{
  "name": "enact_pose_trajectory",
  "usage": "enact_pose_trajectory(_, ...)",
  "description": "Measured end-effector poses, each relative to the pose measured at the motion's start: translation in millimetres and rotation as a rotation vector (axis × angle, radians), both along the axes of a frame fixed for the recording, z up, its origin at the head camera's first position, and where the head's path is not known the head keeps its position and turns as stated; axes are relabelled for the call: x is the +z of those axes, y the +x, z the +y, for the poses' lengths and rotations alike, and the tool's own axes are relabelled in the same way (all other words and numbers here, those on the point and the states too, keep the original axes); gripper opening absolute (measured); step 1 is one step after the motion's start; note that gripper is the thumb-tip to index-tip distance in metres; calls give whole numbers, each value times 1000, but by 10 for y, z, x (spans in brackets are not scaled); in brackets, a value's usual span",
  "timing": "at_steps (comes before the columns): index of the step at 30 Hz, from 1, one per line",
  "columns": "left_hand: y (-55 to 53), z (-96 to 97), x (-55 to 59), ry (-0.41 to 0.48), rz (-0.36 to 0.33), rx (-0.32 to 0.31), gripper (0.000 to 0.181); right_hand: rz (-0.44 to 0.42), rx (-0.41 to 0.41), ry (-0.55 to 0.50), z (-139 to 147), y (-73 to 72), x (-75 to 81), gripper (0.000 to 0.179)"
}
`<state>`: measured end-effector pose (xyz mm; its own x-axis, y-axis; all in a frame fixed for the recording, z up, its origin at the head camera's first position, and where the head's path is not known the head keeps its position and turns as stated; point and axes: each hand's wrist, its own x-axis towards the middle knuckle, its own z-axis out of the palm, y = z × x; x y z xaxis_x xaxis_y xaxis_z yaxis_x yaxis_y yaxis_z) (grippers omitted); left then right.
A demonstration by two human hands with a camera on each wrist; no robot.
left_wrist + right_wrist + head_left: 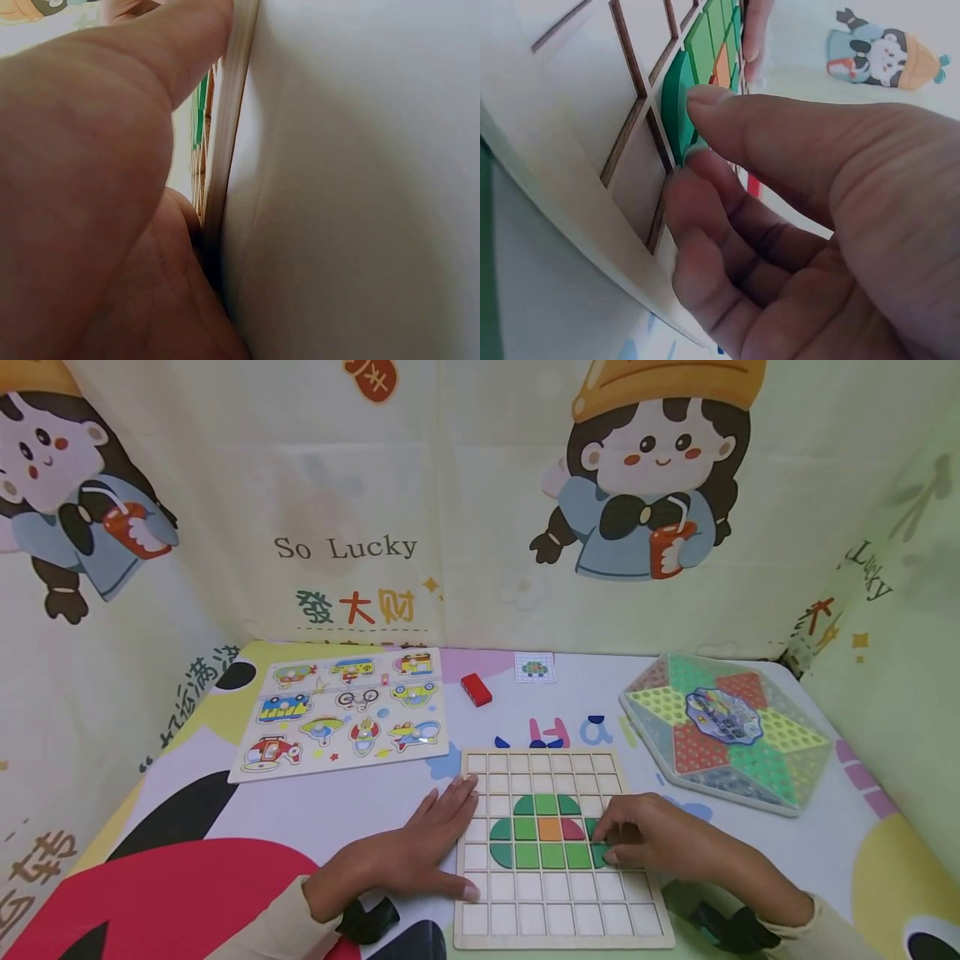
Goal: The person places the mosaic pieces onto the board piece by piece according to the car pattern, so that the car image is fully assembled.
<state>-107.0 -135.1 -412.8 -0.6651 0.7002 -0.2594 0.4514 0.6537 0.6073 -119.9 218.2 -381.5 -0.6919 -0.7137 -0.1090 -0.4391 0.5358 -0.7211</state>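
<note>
A wooden grid board [506, 922] lies on the table, with light green, dark green, orange and red tiles set in its middle cells. My left hand [420, 847] rests at the board's left side, fingers straight and thumb spread along the edge. In the left wrist view, the board's side edge [229, 127] runs close beside that hand. My right hand [667, 839] reaches over the board's right side. Its curled thumb and index finger pinch a dark green rounded tile [676, 105] at the pattern's lower right; the fingers partly cover the tiles there.
A vehicle picture puzzle [345, 710] lies at the back left. Behind the board are a small red block [476, 689] and a pattern card [535, 667]. A hexagonal checkers box [727, 731] stands at the back right. Printed cloth [480, 510] hangs behind the table.
</note>
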Motion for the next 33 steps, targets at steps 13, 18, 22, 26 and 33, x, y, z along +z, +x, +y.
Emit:
enact_pose_trajectory(13, -3, -6, 3, 1, 3, 1, 111, -46, -9, -88, -77, -43, -43, 11)
enact_pose_trajectory(18, 0, -1, 15, -5, -2, 4, 111, -78, -47, -107, -94, -67, -38, 11)
enact_pose_trajectory(22, 0, 0, 15, -8, -2, 7, 111, -61, -83, -143, -96, -145, -31, 13)
enact_pose_trajectory(26, -1, 4, 18, -8, -11, 11, 112, -26, -161, -147, -95, -282, -42, 12)
enact_pose_trajectory(33, 5, 10, 18, -3, -15, 8, 111, 132, -300, -48, -71, -503, -104, 10)
